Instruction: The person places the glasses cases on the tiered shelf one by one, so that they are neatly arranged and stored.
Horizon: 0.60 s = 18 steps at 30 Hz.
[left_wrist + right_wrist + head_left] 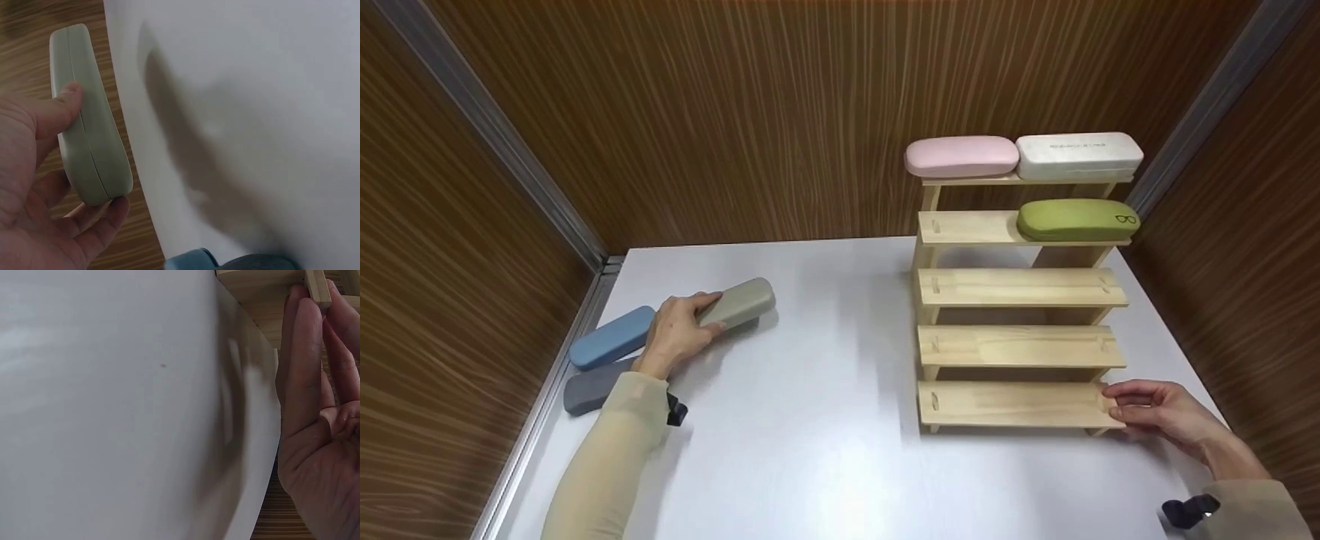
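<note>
My left hand [679, 330] grips a grey-green glasses case [744, 302] by its near end, thumb on one side and fingers on the other. In the left wrist view the case [90, 121] is closed, its seam running lengthwise, and it is held above the white table. My right hand [1177, 420] pinches the right end of the lowest step of a wooden tiered rack [1012, 405]. In the right wrist view, fingers [308, 354] lie on both sides of the board's edge [318, 289]. Beside the left hand lie a blue case [611, 339] and a dark grey case [594, 388], partly hidden by the forearm.
On the rack's top step sit a pink case [962, 157] and a white case [1080, 156]. A green case [1078, 220] with a glasses drawing lies on the step below, at the right. Wood-grain panels [765, 127] enclose the white table [825, 420] at the back and sides.
</note>
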Motion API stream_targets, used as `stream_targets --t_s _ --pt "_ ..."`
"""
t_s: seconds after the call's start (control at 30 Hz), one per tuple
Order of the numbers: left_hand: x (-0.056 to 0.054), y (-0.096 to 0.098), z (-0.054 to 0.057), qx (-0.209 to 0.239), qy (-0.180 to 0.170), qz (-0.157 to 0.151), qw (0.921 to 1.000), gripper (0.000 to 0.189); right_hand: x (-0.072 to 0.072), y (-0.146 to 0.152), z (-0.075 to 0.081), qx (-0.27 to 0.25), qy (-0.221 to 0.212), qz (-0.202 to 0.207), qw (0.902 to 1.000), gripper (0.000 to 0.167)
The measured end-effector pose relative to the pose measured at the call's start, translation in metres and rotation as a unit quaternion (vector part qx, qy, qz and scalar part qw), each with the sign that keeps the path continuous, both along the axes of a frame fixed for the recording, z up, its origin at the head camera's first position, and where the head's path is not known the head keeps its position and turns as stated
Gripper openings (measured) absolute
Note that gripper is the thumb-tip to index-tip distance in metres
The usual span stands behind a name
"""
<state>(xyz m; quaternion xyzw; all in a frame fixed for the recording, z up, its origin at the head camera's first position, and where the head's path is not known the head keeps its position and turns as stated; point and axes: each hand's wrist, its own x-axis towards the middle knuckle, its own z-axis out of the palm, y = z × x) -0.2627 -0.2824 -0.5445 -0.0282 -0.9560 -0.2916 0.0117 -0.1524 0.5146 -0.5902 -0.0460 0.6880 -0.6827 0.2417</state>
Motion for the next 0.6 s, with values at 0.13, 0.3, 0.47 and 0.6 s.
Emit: stream_targets --t_s 0.13,0.3,0.47,0.6 --pt "-0.002 0.007 0.006 0.001 0.011 -0.008 0.9999 0.061 0.001 0.000 0.000 0.004 0.001 -0.002 1.0000 0.045" --pt "-0.004 0.014 0.014 -0.007 0.022 -0.023 0.9995 0.061 0.001 -0.001 0.001 0.002 0.003 0.001 1.0000 0.046" --pt "-0.007 0.021 0.022 -0.009 0.021 -0.038 0.9990 0.062 0.002 -0.001 0.000 0.001 0.003 0.004 1.0000 0.047" --pt "-0.010 0.026 0.028 -0.009 0.021 -0.051 0.9984 0.062 0.002 -0.001 0.000 -0.004 0.002 0.004 1.0000 0.047"
